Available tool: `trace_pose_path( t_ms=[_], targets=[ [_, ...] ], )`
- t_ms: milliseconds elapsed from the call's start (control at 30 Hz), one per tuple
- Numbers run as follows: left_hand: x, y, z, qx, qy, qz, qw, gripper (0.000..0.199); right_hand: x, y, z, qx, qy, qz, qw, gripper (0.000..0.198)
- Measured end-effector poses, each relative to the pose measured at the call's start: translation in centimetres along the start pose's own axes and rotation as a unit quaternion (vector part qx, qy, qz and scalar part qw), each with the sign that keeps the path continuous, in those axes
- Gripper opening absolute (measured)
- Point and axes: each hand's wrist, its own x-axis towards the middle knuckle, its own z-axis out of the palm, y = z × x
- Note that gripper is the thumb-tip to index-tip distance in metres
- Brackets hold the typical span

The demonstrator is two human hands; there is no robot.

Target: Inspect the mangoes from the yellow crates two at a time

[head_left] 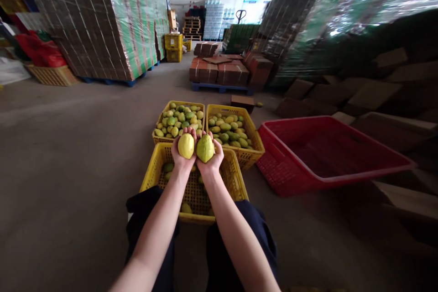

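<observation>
My left hand (184,163) is cupped around a yellow mango (186,146), palm up. Beside it, my right hand (212,164) holds a greener mango (205,148) with a faintly ridged skin. Both hands are side by side above a yellow crate (150,169) between my knees, where a few mangoes (186,208) lie on the slatted bottom; my forearms hide part of it. Just beyond stand two fuller crates: the left yellow crate (204,112) has rounder yellow-green fruit (181,116), the right yellow crate (258,139) longer mangoes (231,130).
A large red basket (325,178) stands to the right, near a heap of cardboard (372,93). Ahead, bundled flat cartons (219,73) sit on a blue pallet (222,89). Tall wrapped stacks (137,23) rise on both sides. A loose fruit (259,104) lies on the floor.
</observation>
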Motion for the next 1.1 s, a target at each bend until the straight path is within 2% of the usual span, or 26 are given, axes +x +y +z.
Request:
trace_pose_path(
  t_ms=[133, 233, 300, 367, 433, 533, 600, 700, 800, 867, 900, 933, 1000, 1100],
  targets=[
    [0.0, -0.2, 0.1, -0.022, 0.015, -0.005, 1.0, 0.035, -0.1, -0.2, 0.0, -0.013, -0.004, -0.001, 1.0, 0.021],
    [0.4, -0.7, -0.4, -0.025, 0.022, -0.034, 0.999, 0.032, -0.1, -1.1, -0.5, -0.008, 0.027, 0.02, 0.999, 0.023],
    [0.6, -1.3, -1.5, 0.021, 0.054, -0.071, 0.996, 0.028, -0.1, -2.2, -1.2, -0.002, 0.067, 0.034, 0.997, 0.025],
    [0.7, -2.0, -3.5, 0.088, 0.111, -0.116, 0.983, 0.025, 0.0, -3.8, -2.1, 0.001, 0.105, 0.034, 0.994, 0.027],
    [0.6, -2.5, -6.2, 0.141, 0.18, -0.166, 0.959, 0.023, 0.0, -5.7, -2.9, -0.003, 0.131, 0.022, 0.991, 0.03],
    [0.1, -2.8, -11.2, 0.209, 0.282, -0.241, 0.905, 0.016, -0.5, -8.7, -3.4, -0.007, 0.161, 0.001, 0.987, 0.034],
    [-0.2, -2.5, -14.5, 0.248, 0.328, -0.272, 0.87, 0.011, -1.2, -10.4, -3.4, -0.003, 0.183, -0.007, 0.983, 0.036],
    [-0.7, -1.6, -18.6, 0.305, 0.353, -0.312, 0.828, 0.01, -2.4, -12.4, -3.6, -0.001, 0.202, -0.011, 0.979, 0.038],
    [-0.8, -0.7, -20.7, 0.401, 0.337, -0.362, 0.771, 0.012, -3.6, -14.2, -4.5, -0.01, 0.227, -0.008, 0.974, 0.041],
    [-0.3, -0.3, -20.4, 0.473, 0.322, -0.38, 0.727, 0.011, -4.3, -15.4, -5.4, -0.018, 0.248, -0.006, 0.969, 0.043],
    [0.4, -0.1, -19.7, 0.502, 0.307, -0.364, 0.722, 0.011, -4.6, -16.1, -5.8, -0.021, 0.258, -0.008, 0.966, 0.045],
    [1.3, 0.1, -18.7, 0.526, 0.279, -0.331, 0.732, 0.012, -4.8, -16.7, -6.2, -0.023, 0.267, -0.012, 0.963, 0.046],
    [4.3, 0.5, -15.9, 0.554, 0.198, -0.232, 0.775, 0.014, -5.3, -17.9, -7.0, -0.025, 0.289, -0.023, 0.957, 0.049],
    [10.9, 1.5, -10.5, 0.538, 0.101, -0.11, 0.83, 0.022, -5.3, -19.4, -7.9, -0.033, 0.329, -0.04, 0.943, 0.055]
  ],
)
